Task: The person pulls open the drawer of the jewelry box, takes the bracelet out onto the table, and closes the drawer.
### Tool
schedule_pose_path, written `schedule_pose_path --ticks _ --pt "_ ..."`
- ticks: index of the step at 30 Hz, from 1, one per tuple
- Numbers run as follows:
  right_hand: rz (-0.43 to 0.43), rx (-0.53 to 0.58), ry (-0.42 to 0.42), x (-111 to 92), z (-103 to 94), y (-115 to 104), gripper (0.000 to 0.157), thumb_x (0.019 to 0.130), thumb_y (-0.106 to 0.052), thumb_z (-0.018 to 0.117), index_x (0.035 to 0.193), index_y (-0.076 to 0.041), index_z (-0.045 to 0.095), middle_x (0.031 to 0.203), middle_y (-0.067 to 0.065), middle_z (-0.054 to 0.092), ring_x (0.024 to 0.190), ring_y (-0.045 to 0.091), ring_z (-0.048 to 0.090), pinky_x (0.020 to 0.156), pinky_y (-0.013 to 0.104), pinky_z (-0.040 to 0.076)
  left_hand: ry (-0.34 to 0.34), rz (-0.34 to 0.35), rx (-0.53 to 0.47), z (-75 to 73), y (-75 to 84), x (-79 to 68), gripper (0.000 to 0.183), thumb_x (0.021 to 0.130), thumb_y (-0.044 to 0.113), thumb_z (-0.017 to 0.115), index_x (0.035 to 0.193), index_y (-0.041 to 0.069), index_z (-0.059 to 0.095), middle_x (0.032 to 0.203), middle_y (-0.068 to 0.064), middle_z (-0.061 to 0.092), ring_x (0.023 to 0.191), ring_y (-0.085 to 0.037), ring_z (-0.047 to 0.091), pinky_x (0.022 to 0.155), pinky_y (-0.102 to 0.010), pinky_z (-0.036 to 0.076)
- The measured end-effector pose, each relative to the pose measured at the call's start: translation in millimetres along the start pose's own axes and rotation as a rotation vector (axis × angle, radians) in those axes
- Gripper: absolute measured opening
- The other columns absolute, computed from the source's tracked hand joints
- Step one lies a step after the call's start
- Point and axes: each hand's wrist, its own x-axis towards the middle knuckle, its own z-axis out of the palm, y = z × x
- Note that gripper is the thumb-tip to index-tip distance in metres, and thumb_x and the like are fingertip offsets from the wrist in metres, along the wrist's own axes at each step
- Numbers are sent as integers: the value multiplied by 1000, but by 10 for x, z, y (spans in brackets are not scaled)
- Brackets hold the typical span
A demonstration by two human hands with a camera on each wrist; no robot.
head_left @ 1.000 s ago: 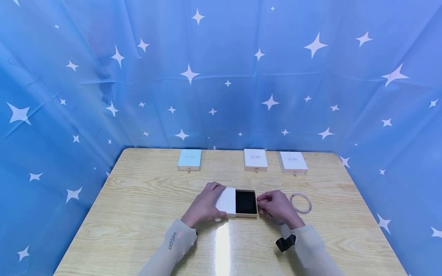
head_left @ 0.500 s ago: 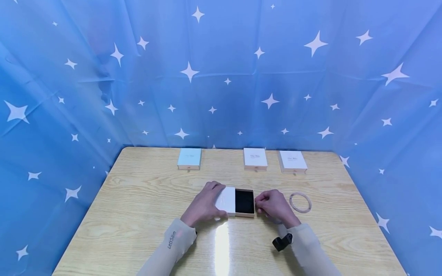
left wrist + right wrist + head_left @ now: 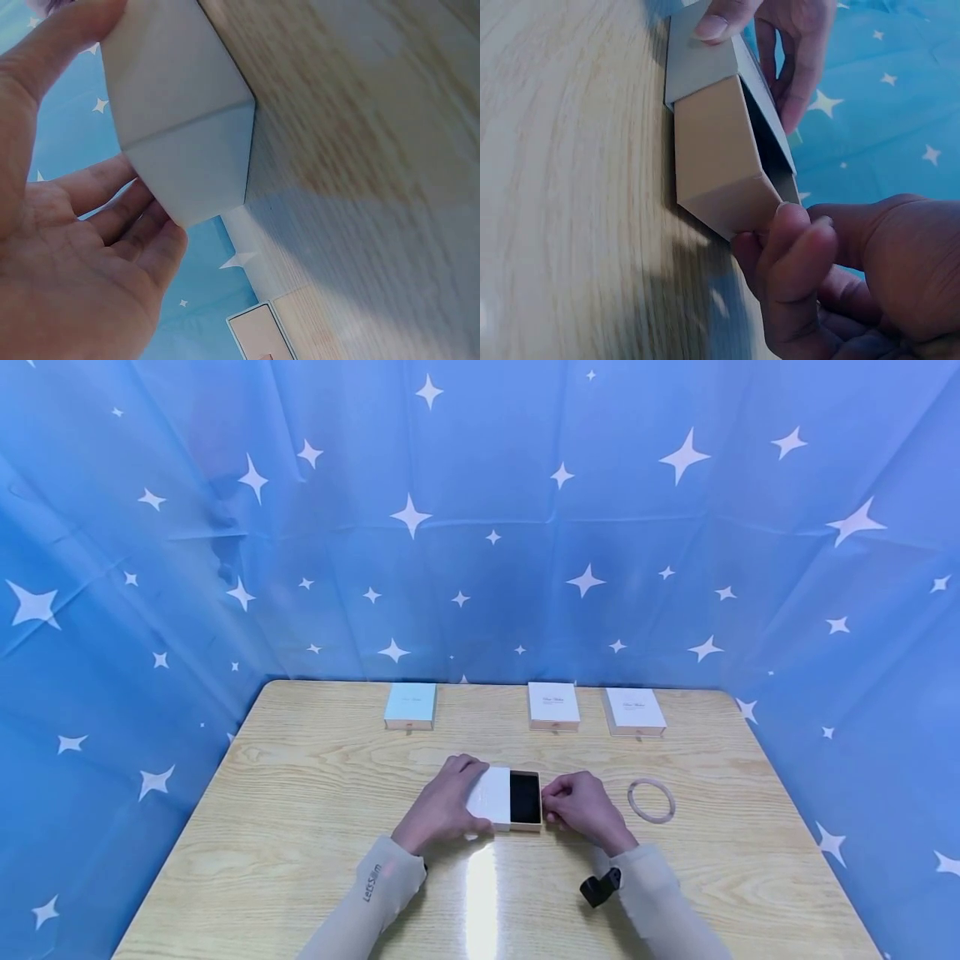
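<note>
A white slide-out box lies on the wooden table, its plain cover (image 3: 492, 797) at the left and its tan drawer (image 3: 714, 142) standing partly out to the right. Black lining (image 3: 525, 797) shows inside the drawer. My left hand (image 3: 445, 806) holds the cover, thumb on the near side and fingers on the far side. At the drawer's end, my right hand (image 3: 588, 812) has its fingertips curled close together, pinching at the front wall's edge. Whatever sits between those fingertips is hidden. A pale pinkish bangle (image 3: 651, 781) lies flat to the right of this hand.
Along the back edge of the wooden table (image 3: 300, 827) stand a light blue box (image 3: 411, 703) and two white boxes (image 3: 553, 703) (image 3: 634, 710). Behind them hangs a blue curtain (image 3: 495, 568) with white stars.
The drawer has slid left, further into the cover, so less black lining shows. My right hand has moved left with it, while my left hand stays on the cover.
</note>
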Motion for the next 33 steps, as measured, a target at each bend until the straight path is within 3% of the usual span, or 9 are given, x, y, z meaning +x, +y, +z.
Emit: schedule_pose_path --ticks 8,27,33 --pt "-33 67 -9 14 98 -23 7 91 2 66 89 1 73 67 11 70 54 14 64 53 25 57 5 -9 -2 7 4 4 99 68 40 94 152 14 48 147 0 51 133 -17 46 111 -39 49" --pt "-102 51 -42 83 296 -123 7 90 2 67 88 0 73 70 8 71 55 15 66 54 27 57 7 -6 -2 6 4 9 99 67 39 94 151 14 49 146 0 51 129 -17 47 103 -38 51" --pt "-135 59 -59 91 342 -152 7 92 1 67 89 1 73 71 9 72 55 13 65 54 28 58 4 -7 7 9 5 14 97 68 40 94 151 14 49 146 0 52 131 -17 46 107 -38 50"
